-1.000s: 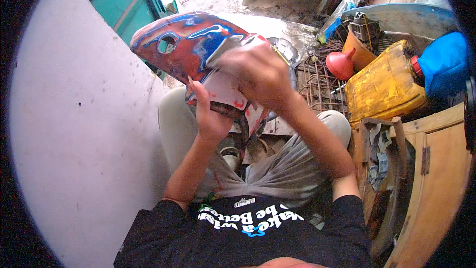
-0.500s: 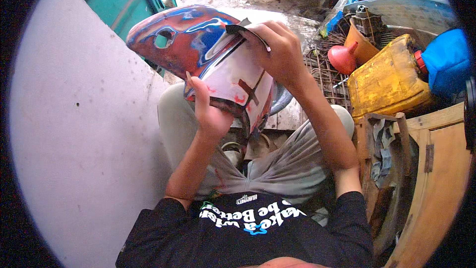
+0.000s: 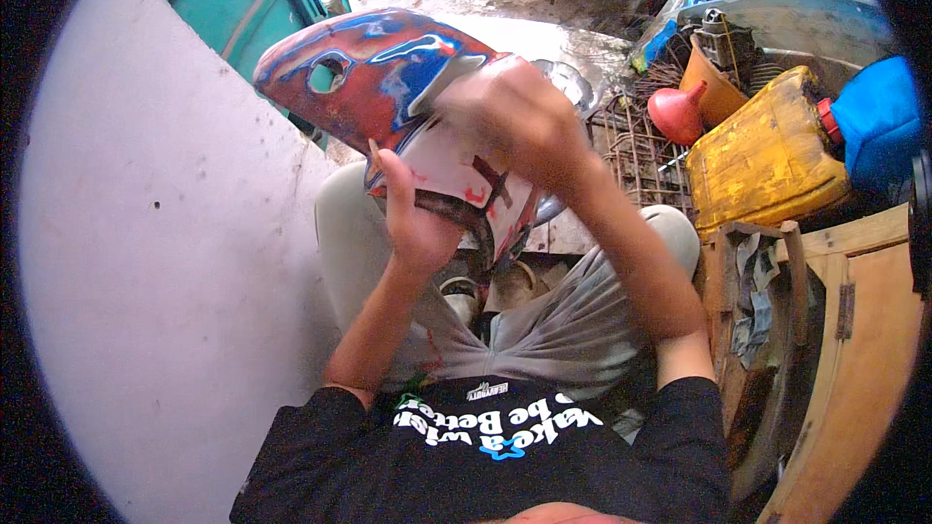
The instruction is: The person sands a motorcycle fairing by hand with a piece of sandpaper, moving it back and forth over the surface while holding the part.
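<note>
A curved motorcycle body panel (image 3: 379, 87), with patchy red, blue and white worn paint and a hole near its far left end, is held tilted above my knees. My left hand (image 3: 419, 223) grips its near lower edge, thumb up along the side and fingers hidden underneath. On the upper face lies my right hand (image 3: 515, 121), bent and smeared by motion. The dark sheet of sandpaper seen in it earlier is mostly covered by the hand now. A brown cross-shaped mark shows on the panel's pale part.
A pale wall (image 3: 165, 233) runs along my left, with a green metal door (image 3: 238, 5) beyond. On the right are a yellow jerrycan (image 3: 767, 150), a red funnel (image 3: 677, 112), a rusty wire rack (image 3: 626, 141), a blue container (image 3: 883, 112) and a wooden cabinet (image 3: 874, 330).
My right hand has moved left and down over the panel, and the dark sandpaper edge no longer stands out clearly. My left hand keeps its grip; the panel has barely shifted.
</note>
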`<control>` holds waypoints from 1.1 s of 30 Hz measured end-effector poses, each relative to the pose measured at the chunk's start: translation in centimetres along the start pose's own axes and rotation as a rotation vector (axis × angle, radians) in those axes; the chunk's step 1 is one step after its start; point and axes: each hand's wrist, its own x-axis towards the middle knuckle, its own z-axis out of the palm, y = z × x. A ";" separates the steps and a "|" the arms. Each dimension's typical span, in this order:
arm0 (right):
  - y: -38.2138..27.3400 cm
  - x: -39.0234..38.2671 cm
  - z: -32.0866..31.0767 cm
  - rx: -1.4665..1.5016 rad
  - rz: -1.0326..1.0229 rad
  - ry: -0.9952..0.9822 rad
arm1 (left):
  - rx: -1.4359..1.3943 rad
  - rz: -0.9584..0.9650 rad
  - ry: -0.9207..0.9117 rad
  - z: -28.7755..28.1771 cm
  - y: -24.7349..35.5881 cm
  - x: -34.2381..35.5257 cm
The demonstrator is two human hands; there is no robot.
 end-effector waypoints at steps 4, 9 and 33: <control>6.0 -1.7 -0.4 0.042 0.537 0.075 | 0.414 0.048 0.175 1.1 -0.3 0.1; 9.9 -4.0 1.3 0.623 1.113 0.223 | 0.484 0.032 0.209 1.5 0.0 0.2; 9.2 -21.0 17.0 0.060 1.147 -1.104 | 0.333 0.174 0.317 -0.1 2.4 -0.4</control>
